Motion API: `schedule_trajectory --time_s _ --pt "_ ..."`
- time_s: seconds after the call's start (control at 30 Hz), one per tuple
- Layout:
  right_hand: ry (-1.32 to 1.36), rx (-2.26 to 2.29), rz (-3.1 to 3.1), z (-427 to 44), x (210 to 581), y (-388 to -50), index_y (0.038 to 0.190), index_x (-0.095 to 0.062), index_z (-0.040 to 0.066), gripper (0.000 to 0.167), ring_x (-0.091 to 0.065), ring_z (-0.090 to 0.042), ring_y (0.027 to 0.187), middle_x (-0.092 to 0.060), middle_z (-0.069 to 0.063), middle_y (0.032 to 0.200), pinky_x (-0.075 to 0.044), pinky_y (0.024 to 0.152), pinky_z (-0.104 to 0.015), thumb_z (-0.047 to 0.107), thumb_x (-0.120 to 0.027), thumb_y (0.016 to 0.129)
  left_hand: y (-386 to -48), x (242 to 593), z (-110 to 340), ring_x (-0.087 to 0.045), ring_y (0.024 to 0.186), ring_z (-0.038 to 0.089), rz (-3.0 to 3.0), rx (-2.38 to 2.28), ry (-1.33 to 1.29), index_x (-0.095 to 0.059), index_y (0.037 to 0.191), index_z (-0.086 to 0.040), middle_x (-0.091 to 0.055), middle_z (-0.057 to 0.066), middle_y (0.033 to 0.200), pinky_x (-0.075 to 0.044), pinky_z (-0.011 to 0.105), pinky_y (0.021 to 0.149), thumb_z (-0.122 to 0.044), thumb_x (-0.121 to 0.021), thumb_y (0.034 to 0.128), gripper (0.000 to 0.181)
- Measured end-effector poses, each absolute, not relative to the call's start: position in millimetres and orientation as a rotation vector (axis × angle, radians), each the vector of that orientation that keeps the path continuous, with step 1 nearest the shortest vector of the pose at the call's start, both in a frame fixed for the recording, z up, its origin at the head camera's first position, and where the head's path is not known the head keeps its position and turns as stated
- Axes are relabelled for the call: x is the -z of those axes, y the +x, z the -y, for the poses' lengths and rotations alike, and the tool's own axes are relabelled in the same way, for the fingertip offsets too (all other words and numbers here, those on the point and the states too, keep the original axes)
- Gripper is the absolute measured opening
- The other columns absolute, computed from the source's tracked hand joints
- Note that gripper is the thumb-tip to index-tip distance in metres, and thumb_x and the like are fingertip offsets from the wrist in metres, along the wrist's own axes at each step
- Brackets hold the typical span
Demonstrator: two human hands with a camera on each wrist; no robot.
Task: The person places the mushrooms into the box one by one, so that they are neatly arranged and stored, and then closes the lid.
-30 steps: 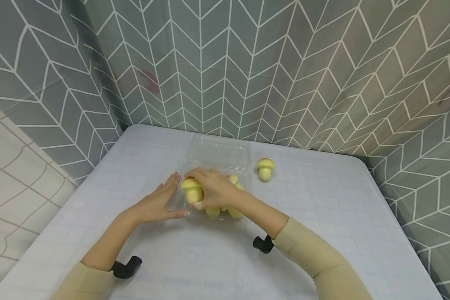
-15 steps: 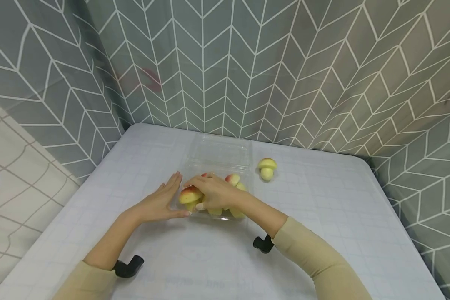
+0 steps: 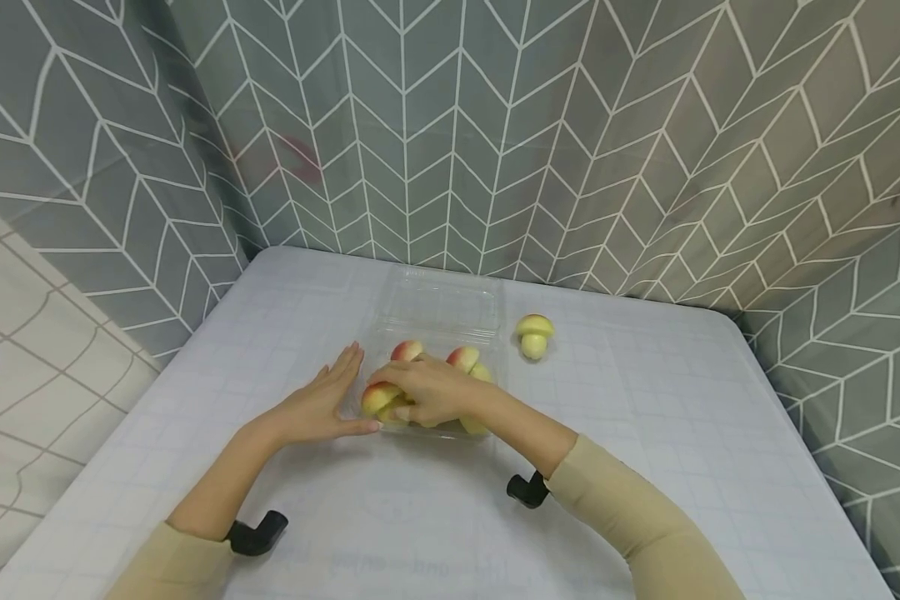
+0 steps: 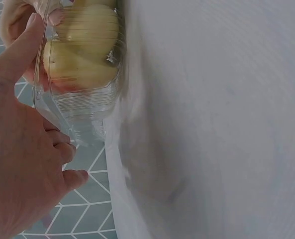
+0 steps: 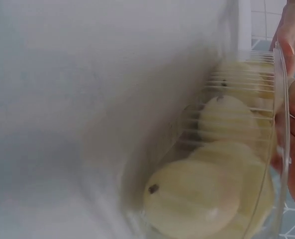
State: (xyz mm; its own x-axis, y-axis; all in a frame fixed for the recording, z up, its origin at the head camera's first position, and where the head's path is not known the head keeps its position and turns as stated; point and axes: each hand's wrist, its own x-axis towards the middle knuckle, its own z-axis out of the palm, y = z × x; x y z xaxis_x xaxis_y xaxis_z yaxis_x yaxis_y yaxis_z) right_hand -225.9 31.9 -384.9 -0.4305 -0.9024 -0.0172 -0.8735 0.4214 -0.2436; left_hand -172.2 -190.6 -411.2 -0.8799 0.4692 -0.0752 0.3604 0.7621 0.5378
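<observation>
In the head view a clear plastic clamshell box (image 3: 442, 302) lies unfolded, its lid toward the wall. Several yellow mushroom-shaped pieces with reddish caps sit in the near half, among them one mushroom piece (image 3: 462, 360). My right hand (image 3: 437, 392) reaches into the box and grips a mushroom piece (image 3: 377, 397) at the left end, beside the wall. My left hand (image 3: 311, 410) is spread with straight fingers along the box's left side; the left wrist view shows its thumb at the rim. Through the ribbed wall in the right wrist view, pale rounded ends (image 5: 192, 199) show.
A lone yellow mushroom piece (image 3: 534, 337) stands on the white-covered table (image 3: 645, 417), right of the box. A grey patterned curtain (image 3: 450, 150) rises behind the table's back edge. Black camera mounts (image 3: 257, 533) stick out from both wrists.
The right hand has lowered the mushroom piece into the left end of the box and tipped it, so its red cap now faces left. The left hand has stayed in place.
</observation>
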Motion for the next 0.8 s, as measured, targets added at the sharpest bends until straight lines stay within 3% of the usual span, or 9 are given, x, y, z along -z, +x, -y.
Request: schedule_trajectory --time_s 0.23,0.3,0.47,0.53,0.67,0.8 --pt "-1.457 0.546 -2.634 -55.9 374.8 -227.3 0.14 -0.047 0.014 0.067 -0.051 -0.015 0.123 -0.055 0.0 0.134 -0.037 0.104 -0.042 0.037 -0.075 0.083 -172.9 413.0 192.2 0.001 0.146 0.034 -2.761 -0.773 0.661 -0.003 0.151 0.007 0.004 0.021 0.159 -0.009 0.058 0.114 -0.066 -0.062 0.0814 0.117" --pt "-1.439 0.703 -2.645 -66.0 374.1 -229.7 0.139 -0.048 0.015 0.072 -0.057 -0.019 0.113 -0.055 -0.001 0.134 -0.043 0.096 -0.039 0.038 -0.08 0.078 -173.1 413.2 192.6 0.001 0.146 0.033 -2.764 -0.773 0.666 -0.003 0.151 0.007 0.004 0.021 0.159 -0.009 0.058 0.114 -0.066 -0.062 0.0814 0.117" --pt "-1.346 0.904 -2.718 -91.3 373.7 -233.5 0.139 -0.048 0.018 0.084 -0.055 -0.02 0.112 -0.053 0.003 0.135 -0.047 0.092 -0.041 0.043 -0.086 0.068 -173.1 412.4 191.7 0.0 0.146 0.034 -2.771 -0.774 0.674 -0.004 0.15 0.008 0.002 0.023 0.158 -0.01 0.058 0.114 -0.064 -0.063 0.0817 0.116" --pt "-1.281 0.937 -2.759 -101.7 373.6 -234.1 0.141 -0.046 0.019 0.089 -0.048 -0.018 0.125 -0.05 0.004 0.137 -0.042 0.1 -0.045 0.045 -0.087 0.066 -172.9 412.1 191.0 0.0 0.146 0.034 -2.774 -0.773 0.676 -0.004 0.15 0.009 0.001 0.023 0.158 -0.01 0.058 0.114 -0.064 -0.063 0.0818 0.116" --pt "-1.226 1.094 -2.778 -123.4 375.1 -238.1 0.142 -0.045 0.016 0.094 -0.048 -0.018 0.124 -0.052 -0.001 0.135 -0.042 0.099 -0.044 0.038 -0.091 0.063 -172.7 412.3 190.3 0.0 0.146 0.035 -2.775 -0.773 0.681 -0.004 0.15 0.009 0.001 0.024 0.158 -0.01 0.058 0.114 -0.063 -0.064 0.082 0.116" --pt "-1.231 1.192 -2.835 -143.1 374.2 -242.2 0.139 -0.046 0.014 0.092 -0.053 -0.021 0.118 -0.058 -0.006 0.127 -0.047 0.088 -0.045 0.028 -0.093 0.061 -172.5 412.8 190.2 0.0 0.146 0.035 -2.77 -0.781 0.683 -0.004 0.15 0.01 0.001 0.024 0.158 -0.01 0.058 0.114 -0.063 -0.064 0.082 0.116"
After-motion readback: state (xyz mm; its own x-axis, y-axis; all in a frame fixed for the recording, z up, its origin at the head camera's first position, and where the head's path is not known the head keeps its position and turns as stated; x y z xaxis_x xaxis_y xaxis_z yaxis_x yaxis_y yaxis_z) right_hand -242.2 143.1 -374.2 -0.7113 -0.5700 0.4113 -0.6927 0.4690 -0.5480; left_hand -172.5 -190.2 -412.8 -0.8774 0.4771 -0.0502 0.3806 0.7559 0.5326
